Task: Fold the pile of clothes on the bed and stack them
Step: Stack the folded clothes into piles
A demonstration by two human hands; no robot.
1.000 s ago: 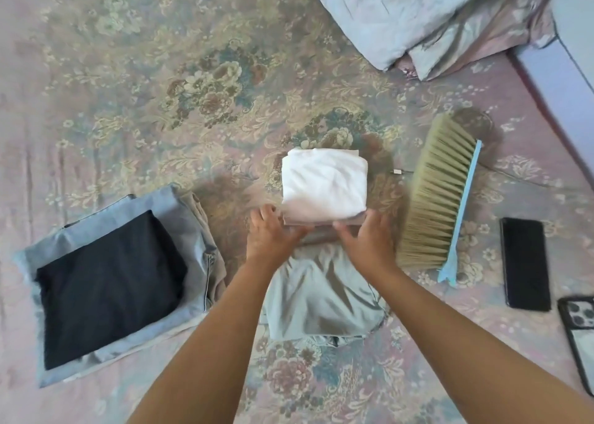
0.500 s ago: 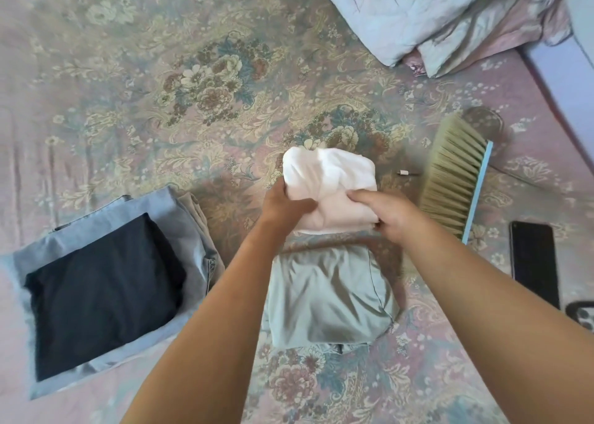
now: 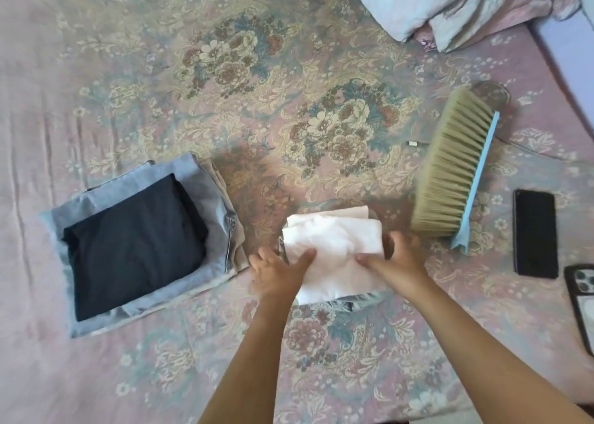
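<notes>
A folded white garment (image 3: 334,243) lies on top of a folded grey-green garment (image 3: 360,302), of which only a strip shows at the near edge. My left hand (image 3: 276,271) holds the white garment's left side, thumb on top. My right hand (image 3: 397,259) holds its right side, thumb on top and fingers curled round the edge. To the left sits a stack: a folded dark navy garment (image 3: 135,240) on a light blue one (image 3: 205,192), with a beige piece (image 3: 236,247) underneath.
The floral bedspread (image 3: 257,102) covers the bed. A blue-handled brush (image 3: 456,173) lies right of the white garment. A black phone (image 3: 535,237) and a phone case (image 3: 581,304) lie at the right edge. A crumpled quilt (image 3: 450,2) fills the far right corner.
Both hands lifted the white garment from the bedspread and brought it toward me, setting it down on the grey-green garment, which is now almost covered.
</notes>
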